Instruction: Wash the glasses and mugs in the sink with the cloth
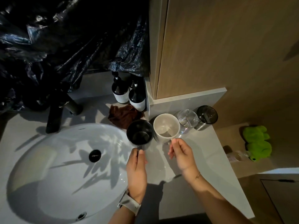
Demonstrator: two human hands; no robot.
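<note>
A black mug (140, 132) stands at the sink's right rim, and my left hand (136, 171) grips its handle. Beside it on the counter is a white mug (166, 127); my right hand (182, 155) pinches its handle. Further right stand a clear glass (187, 118) and a dark smoked glass (206, 117). A brown cloth (125, 116) lies crumpled behind the black mug. The white oval sink (48, 167) with a black drain plug fills the lower left.
A black tap (55, 117) rises behind the sink. Two dark pump bottles (127, 94) stand against the wall corner. Black plastic sheeting (64, 38) covers the back. A wooden cabinet (226, 46) stands on the right, with a green plush toy (257, 141) on a lower ledge.
</note>
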